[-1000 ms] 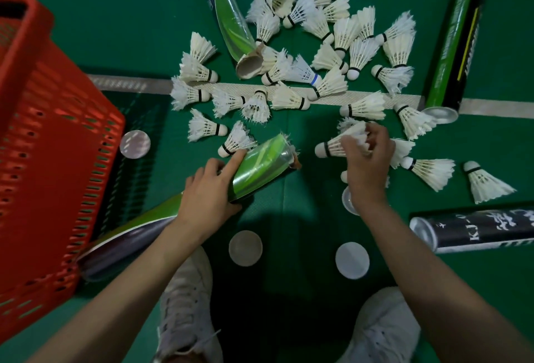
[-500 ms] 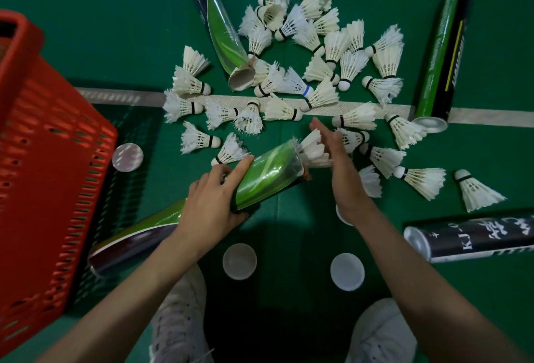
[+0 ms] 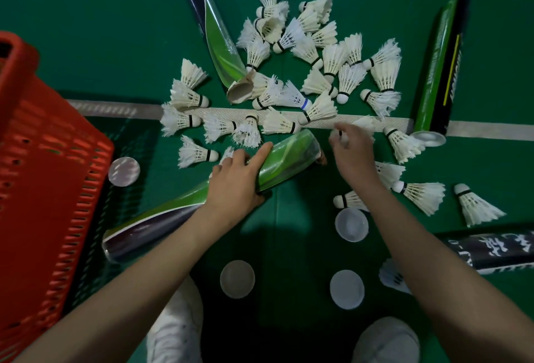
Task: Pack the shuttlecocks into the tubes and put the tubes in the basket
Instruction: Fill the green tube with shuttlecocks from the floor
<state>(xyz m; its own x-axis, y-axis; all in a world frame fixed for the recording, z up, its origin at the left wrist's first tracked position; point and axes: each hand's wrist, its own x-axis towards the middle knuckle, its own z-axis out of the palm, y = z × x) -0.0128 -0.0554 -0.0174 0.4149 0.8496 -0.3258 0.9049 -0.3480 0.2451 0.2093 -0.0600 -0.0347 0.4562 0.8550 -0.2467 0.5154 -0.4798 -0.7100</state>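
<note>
The left hand is clamping the green tube against the floor. The tube is lying slanted, open mouth pointing toward the right hand, dark closed end pointing toward the red basket. It is likely being held low and steady like this so shuttlecocks can be fed in one-handed without it rolling. Left grip: fingers curling over the top of the green tube, index finger stretching along it toward the mouth, thumb tucking under the near side, so it is closing firmly on the tube. Right grip: fingertips closing in a pinch on one shuttlecock just past the green tube's mouth, a dark band showing by the fingertips and feathers sticking out behind the hand. It is probably being taken near the cork end so it can go in cork first. The loose shuttlecocks are lying scattered on the floor beyond and to the right of the green tube's mouth. A second tube is lying beyond the green tube, a green-black tube well off to its right and a black tube on its near right. Round caps are sitting loose on the floor around the green tube, so the tubes seem to be waiting open. Judging by the pile, most of the packing is yet to be done.
</note>
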